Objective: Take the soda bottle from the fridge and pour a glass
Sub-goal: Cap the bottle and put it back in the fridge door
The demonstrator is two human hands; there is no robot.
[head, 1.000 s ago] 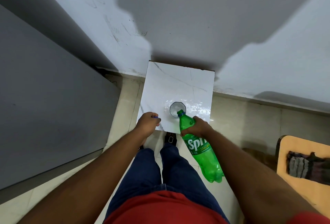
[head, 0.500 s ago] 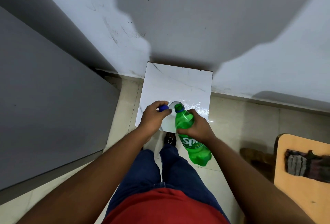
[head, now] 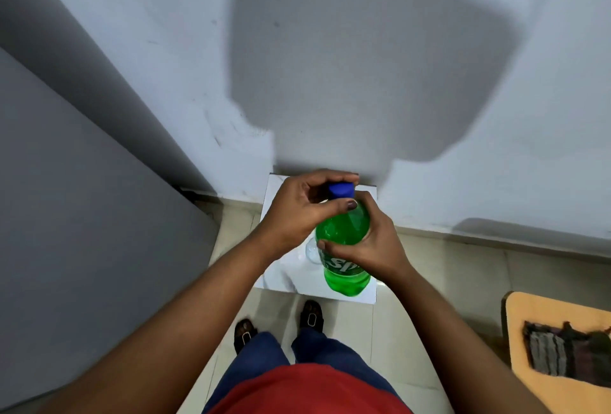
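Red fabric of a shirt (head: 307, 392) fills the near edge, with blue denim trouser legs (head: 264, 360) and two dark sandals with buckles (head: 310, 314) seen below on the pale tiled floor (head: 413, 331). At the near right, an orange wooden board (head: 529, 390) is seen with a dark folded cloth (head: 568, 354) lying on it. Farther out, a green plastic soda bottle with white lettering (head: 344, 241) is held upright above a small white marble-patterned table top (head: 281, 278). The right hand (head: 373, 245) is wrapped around the bottle's upper body, fingers clamped on the green plastic from the right side. The left hand (head: 297, 212) is closed over the blue screw cap (head: 341, 190) at the bottle's neck, the cap pinched between thumb and fingers. A clear drinking glass (head: 310, 250) is only partly seen on the table, just left of the bottle and behind the left wrist; its contents cannot be told. A large grey panel (head: 82, 215) stands at the left. Beyond the table, a pale bluish wall (head: 165, 50) is crossed by a broad dark shadow (head: 347, 66).
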